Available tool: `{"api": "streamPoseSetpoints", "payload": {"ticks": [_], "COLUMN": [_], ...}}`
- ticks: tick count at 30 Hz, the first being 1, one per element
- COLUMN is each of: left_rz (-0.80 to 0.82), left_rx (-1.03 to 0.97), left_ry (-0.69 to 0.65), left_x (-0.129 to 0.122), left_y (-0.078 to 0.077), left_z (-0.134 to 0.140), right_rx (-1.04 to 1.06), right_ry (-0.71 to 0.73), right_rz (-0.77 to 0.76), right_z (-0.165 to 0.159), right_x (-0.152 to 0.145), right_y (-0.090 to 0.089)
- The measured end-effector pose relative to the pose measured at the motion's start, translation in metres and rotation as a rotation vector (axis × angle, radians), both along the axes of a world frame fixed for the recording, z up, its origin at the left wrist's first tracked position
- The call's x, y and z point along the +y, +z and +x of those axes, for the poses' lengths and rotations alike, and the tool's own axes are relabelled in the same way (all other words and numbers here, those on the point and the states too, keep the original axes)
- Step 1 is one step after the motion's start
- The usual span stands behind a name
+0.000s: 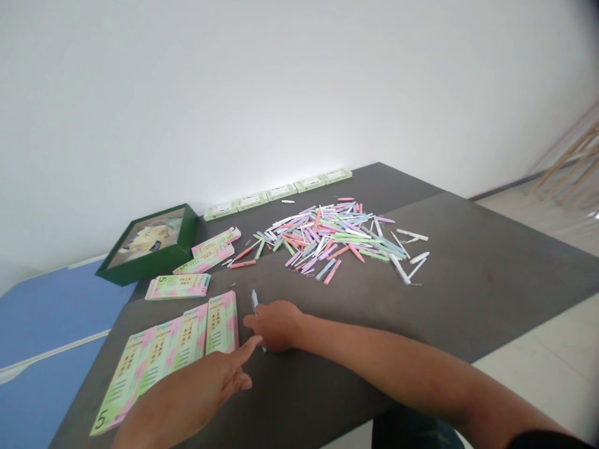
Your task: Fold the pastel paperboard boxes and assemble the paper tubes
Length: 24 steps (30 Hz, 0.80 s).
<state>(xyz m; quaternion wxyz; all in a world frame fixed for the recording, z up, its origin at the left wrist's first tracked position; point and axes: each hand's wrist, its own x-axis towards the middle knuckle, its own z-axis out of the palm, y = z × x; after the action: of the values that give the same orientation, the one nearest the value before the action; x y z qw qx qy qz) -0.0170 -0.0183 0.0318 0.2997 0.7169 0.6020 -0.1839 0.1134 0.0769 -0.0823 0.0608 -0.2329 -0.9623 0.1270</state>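
Note:
My right hand (276,325) is closed around a slim light blue pen (254,300), whose upper end sticks out past the fingers. Close beside it is my left hand (229,374), with its index finger stretched toward the right hand and nothing visible in its grasp. Whether that fingertip touches the right hand or the pen I cannot tell. Just left of both hands, several pink and green printed packets (222,324) lie side by side, the nearest partly behind my left forearm. Beyond the hands spreads a loose heap of pastel pens (322,234) in pink, green, purple, blue and white.
More printed packets (180,285) lie farther back on the dark table (421,312). A green open box (154,249) with plastic-wrapped contents stands at the left edge. Along the wall runs a row of flat light green boxes (281,192). Blue surfaces (56,312) adjoin on the left.

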Motion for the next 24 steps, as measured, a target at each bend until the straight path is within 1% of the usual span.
{"api": "streamPoseSetpoints", "payload": {"ticks": [3, 6, 11, 13, 15, 19, 22, 24], "left_rz": [0.022, 0.036, 0.066, 0.074, 0.046, 0.008, -0.011, -0.006], "left_rx": [0.002, 0.009, 0.031, 0.017, -0.009, 0.001, 0.022, 0.018], "left_ry": [0.016, 0.031, 0.004, -0.003, -0.008, 0.012, -0.003, -0.003], "left_x": [0.000, -0.001, -0.002, -0.002, -0.002, -0.001, 0.000, 0.000], "left_y": [-0.003, -0.008, -0.017, -0.019, -0.020, -0.018, -0.017, -0.017], "left_z": [-0.001, -0.003, -0.010, -0.012, -0.013, -0.012, -0.010, -0.010], "right_rx": [0.001, 0.020, 0.046, 0.054, 0.059, 0.114, 0.232, 0.298], "right_ry": [-0.042, -0.070, -0.160, -0.177, -0.172, -0.196, -0.249, -0.271], "right_rz": [-0.002, -0.035, -0.133, -0.154, -0.165, -0.161, -0.139, -0.161], "right_z": [0.001, -0.002, -0.014, -0.018, -0.017, -0.002, 0.019, 0.037], "right_x": [0.000, -0.001, -0.003, -0.003, -0.003, -0.004, -0.006, -0.005], "right_y": [-0.002, -0.003, -0.005, -0.006, -0.006, -0.002, 0.001, 0.002]}}
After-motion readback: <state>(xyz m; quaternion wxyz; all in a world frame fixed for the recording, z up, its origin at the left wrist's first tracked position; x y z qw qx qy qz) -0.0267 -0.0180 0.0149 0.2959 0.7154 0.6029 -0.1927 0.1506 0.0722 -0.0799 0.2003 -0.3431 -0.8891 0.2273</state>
